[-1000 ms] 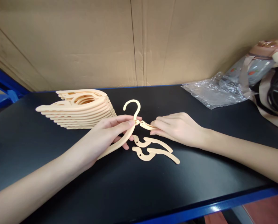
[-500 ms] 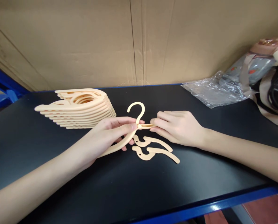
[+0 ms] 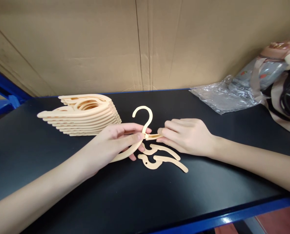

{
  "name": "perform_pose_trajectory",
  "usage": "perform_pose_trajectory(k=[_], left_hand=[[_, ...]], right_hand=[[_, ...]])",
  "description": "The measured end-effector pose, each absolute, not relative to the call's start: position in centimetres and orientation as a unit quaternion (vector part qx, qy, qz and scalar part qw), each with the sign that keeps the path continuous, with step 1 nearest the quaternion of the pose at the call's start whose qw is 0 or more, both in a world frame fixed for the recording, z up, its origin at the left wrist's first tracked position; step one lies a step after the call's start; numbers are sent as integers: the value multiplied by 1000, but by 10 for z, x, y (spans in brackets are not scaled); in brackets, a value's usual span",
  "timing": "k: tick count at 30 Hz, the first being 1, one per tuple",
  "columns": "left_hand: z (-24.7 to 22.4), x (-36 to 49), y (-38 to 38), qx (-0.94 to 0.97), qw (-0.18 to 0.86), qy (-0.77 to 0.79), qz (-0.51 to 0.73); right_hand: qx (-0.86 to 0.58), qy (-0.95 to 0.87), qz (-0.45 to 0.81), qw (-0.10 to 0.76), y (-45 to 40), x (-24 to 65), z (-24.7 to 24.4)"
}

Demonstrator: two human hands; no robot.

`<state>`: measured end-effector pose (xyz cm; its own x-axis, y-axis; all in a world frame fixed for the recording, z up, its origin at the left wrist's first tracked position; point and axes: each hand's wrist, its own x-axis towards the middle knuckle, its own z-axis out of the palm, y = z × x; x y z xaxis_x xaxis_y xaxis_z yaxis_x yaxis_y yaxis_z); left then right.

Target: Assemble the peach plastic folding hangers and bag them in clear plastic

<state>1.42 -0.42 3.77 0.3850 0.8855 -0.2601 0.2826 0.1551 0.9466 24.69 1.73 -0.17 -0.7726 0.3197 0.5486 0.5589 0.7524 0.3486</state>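
Observation:
A cream plastic clothes hanger (image 3: 150,118) is held between my two hands, its hook standing up. My left hand (image 3: 120,138) pinches it at the joint below the hook, with one arm of the hanger curving down under the palm. My right hand (image 3: 184,135) is closed on the other arm, whose far end is hidden in the fingers. Just below lie two loose cream hook pieces, the nearer hook piece (image 3: 171,160) and the farther hook piece (image 3: 168,150), partly behind my left fingers.
A stack of cream hangers (image 3: 86,121) stands at the back left of the black table (image 3: 145,198). At the back right lie a clear plastic bag (image 3: 220,97) and a strapped bottle (image 3: 269,73). Cardboard (image 3: 98,45) rises behind; a blue rail (image 3: 228,217) edges the front.
The hook has tilted slightly to the right, and the hanger's joint has dropped a little. Both hands keep their hold with only a slight shift.

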Motion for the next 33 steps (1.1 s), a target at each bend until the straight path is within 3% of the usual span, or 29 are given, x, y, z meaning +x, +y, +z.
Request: perform_pose_trajectory(k=[9, 20, 33], left_hand=[[34, 13, -7, 642, 531, 490, 257], [28, 14, -7, 648, 555, 444, 272], [27, 21, -11, 722, 458, 453, 253]], right_hand=[[-245, -909, -249, 228, 17, 246, -3], [-215, -897, -278, 269, 16, 248, -4], [-240, -911, -216, 255, 19, 247, -7]])
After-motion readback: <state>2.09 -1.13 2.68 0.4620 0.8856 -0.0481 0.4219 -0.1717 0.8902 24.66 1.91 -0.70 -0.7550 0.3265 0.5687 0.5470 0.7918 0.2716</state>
